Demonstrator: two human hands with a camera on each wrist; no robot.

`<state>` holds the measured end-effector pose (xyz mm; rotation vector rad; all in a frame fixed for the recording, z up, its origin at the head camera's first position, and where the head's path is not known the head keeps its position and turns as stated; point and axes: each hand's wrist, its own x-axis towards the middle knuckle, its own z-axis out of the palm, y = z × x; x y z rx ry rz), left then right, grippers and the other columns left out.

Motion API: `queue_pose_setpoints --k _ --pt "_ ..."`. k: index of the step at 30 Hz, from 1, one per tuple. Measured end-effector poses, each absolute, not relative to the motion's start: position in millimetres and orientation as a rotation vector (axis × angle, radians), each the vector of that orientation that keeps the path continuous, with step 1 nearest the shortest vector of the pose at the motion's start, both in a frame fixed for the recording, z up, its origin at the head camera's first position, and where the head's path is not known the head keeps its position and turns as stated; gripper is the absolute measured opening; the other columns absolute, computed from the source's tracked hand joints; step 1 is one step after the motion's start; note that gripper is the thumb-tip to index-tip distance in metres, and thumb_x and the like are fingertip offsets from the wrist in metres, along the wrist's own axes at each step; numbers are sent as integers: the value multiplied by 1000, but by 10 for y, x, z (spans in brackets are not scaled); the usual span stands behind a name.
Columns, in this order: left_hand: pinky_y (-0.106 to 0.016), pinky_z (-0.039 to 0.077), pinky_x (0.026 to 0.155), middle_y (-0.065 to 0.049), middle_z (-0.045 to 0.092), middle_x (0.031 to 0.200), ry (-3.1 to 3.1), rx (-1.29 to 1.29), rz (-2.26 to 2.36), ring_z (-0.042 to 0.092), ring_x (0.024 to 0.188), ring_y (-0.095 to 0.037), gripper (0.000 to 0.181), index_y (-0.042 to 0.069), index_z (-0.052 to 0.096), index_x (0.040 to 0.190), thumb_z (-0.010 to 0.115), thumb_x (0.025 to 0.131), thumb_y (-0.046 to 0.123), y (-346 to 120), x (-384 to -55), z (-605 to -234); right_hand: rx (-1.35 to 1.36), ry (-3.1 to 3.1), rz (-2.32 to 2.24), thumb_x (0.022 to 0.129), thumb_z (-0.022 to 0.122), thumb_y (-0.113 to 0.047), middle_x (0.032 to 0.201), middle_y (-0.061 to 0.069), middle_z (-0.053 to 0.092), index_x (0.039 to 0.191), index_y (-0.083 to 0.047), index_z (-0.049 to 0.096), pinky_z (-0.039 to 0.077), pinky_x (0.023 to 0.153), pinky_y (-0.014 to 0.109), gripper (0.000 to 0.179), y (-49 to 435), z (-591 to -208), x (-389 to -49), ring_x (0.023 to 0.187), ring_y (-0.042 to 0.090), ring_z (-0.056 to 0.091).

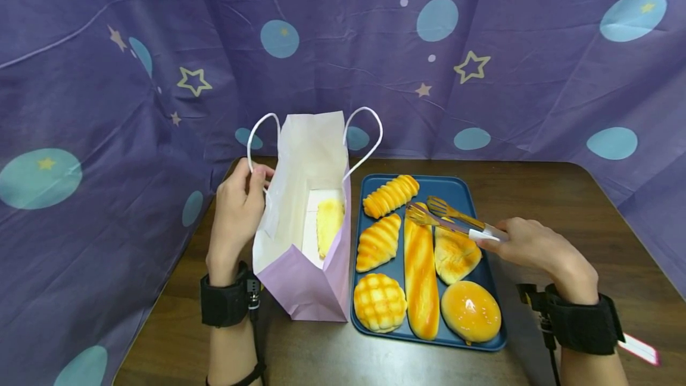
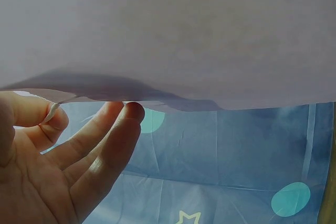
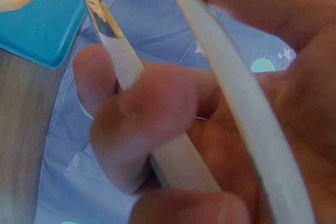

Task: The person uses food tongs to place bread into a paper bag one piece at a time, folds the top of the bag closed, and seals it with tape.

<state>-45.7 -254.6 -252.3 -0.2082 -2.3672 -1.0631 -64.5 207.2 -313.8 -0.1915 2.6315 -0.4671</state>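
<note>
My left hand (image 1: 234,210) pinches the white cord handle (image 2: 51,113) of a lilac paper bag (image 1: 308,290) between thumb and forefinger, at its left side. The bag stands with its mouth open, and a pale yellow piece of bread (image 1: 329,225) lies inside. My right hand (image 1: 541,249) grips tongs (image 1: 458,228) with white handles and gold slotted ends, its fingers curled round the handles (image 3: 247,108). The tong ends stand apart over the far end of a long bread loaf (image 1: 420,279): one overlaps it, the other is just to its right.
A blue tray (image 1: 450,186) right of the bag carries the loaf, a spiral roll (image 1: 391,195), a ridged croissant (image 1: 377,243), a crosshatched bun (image 1: 379,302), a folded pastry (image 1: 455,258) and a glossy seeded bun (image 1: 471,311). Behind the wooden table (image 1: 589,219) hangs a purple cloth (image 1: 348,76).
</note>
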Motion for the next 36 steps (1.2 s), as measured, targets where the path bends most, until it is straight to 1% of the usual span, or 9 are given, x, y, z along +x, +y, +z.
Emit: queue_pose_setpoints --k 4,10,13,18,20,23,29,32,36 --pt "-36 42 66 -19 70 93 -2364 -211 -1060 67 87 -30 36 0 65 105 41 109 27 -2545 -461 -2526 -192 2632 -457 93 60 -62 121 35 59 134 18 49 49 74 51 90 2062 -3131 -646 90 34 60" --pt "-35 42 66 -18 70 93 -2362 -218 -1063 67 86 -30 36 0 65 106 42 109 27 -2539 -467 -2529 -226 2647 -476 94 64 -53 99 16 66 122 9 60 46 68 41 68 2027 -3127 -636 79 26 56" --pt "-35 42 66 -19 70 94 -2362 -223 -1063 68 87 -30 36 1 65 106 42 109 28 -2532 -470 -2526 -255 2669 -467 95 64 -48 95 12 66 122 8 61 44 66 39 63 2008 -3126 -620 75 24 54" --pt "-35 43 67 -19 70 94 -2364 -221 -1065 68 87 -30 36 0 65 107 41 109 28 -2528 -470 -2525 -246 2671 -489 96 64 -45 75 4 59 119 2 65 36 56 34 53 1981 -3140 -590 63 19 49" --pt "-34 42 67 -18 70 94 -2362 -217 -1067 67 87 -30 36 0 65 107 41 109 28 -2528 -468 -2530 -231 2669 -504 96 64 -45 65 1 52 119 1 66 33 52 31 51 1976 -3147 -581 57 17 45" --pt "-33 42 68 -18 70 94 -2361 -209 -1073 67 87 -29 36 1 65 108 41 109 28 -2531 -462 -2536 -230 2679 -514 96 65 -44 58 0 48 123 0 65 31 49 28 52 1967 -3151 -577 51 15 42" --pt "-31 42 67 -17 71 94 -2364 -198 -1078 68 87 -28 36 2 66 108 42 109 29 -2532 -460 -2542 -251 2718 -508 97 65 -40 57 -1 45 131 5 62 27 48 27 57 1965 -3149 -580 49 14 38" --pt "-31 42 67 -17 71 94 -2363 -200 -1076 68 87 -28 35 2 66 108 42 109 28 -2529 -461 -2542 -250 2733 -483 97 65 -40 65 1 54 131 5 61 30 50 29 57 1969 -3148 -586 54 16 42" --pt "-32 42 67 -17 71 94 -2364 -201 -1072 68 87 -29 36 2 66 108 41 109 27 -2522 -460 -2537 -249 2751 -456 96 67 -42 85 7 66 131 6 62 33 54 33 59 1967 -3154 -593 63 19 48"
